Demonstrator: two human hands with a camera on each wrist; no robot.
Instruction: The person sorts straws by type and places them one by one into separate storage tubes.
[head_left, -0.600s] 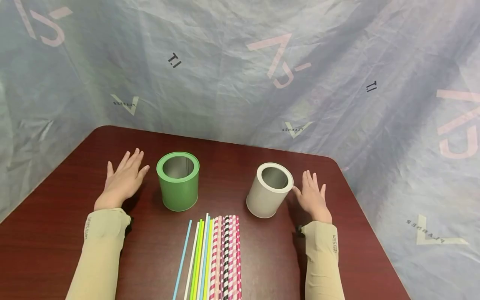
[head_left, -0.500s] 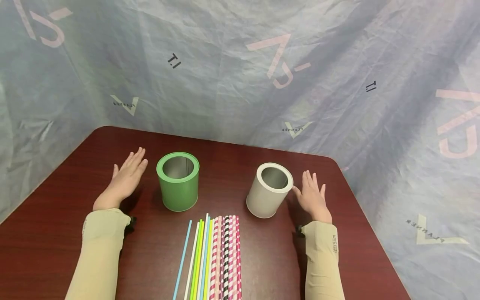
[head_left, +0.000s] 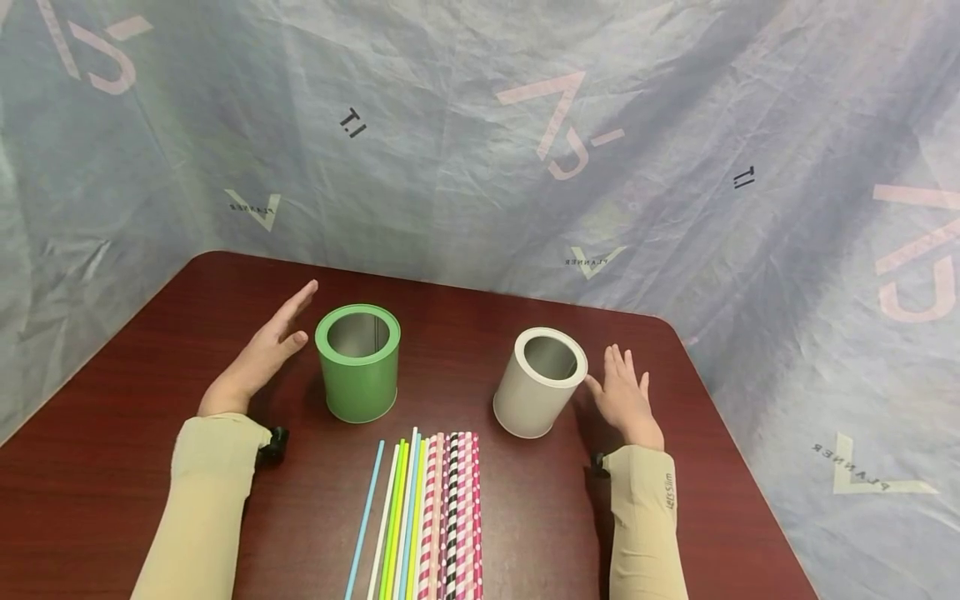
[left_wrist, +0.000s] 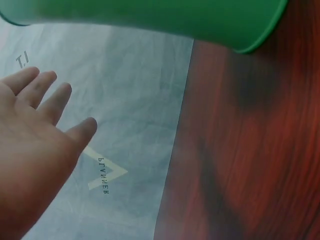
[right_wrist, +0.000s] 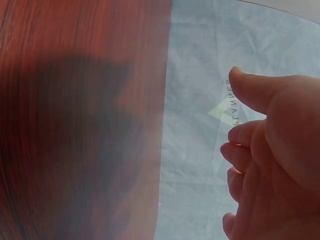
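Green can (head_left: 360,390) and pale can (head_left: 529,400) between the two hands (head_left: 259,360) (head_left: 626,402), both loosely outstretched

One green cylindrical can (head_left: 360,387), one off-white cylindrical can (head_left: 527,402), your two bare hands (head_left: 258,362), one dark-red wood-grain tabletop (head_left: 540,521), slender multicoloured straws (head_left: 427,517) too close-packed to count

Head view: from high up, behind the left hand (head_left: 258,358) and right hand (head_left: 625,402), facing forward and down past the fingers (head_left: 296,303). Wrist views: close in, palm side, rolled sideways, facing out past the fingers to the backdrop (head_left: 442,183). Head and left wrist share the green can (left_wrist: 150,17), beside the left fingers.
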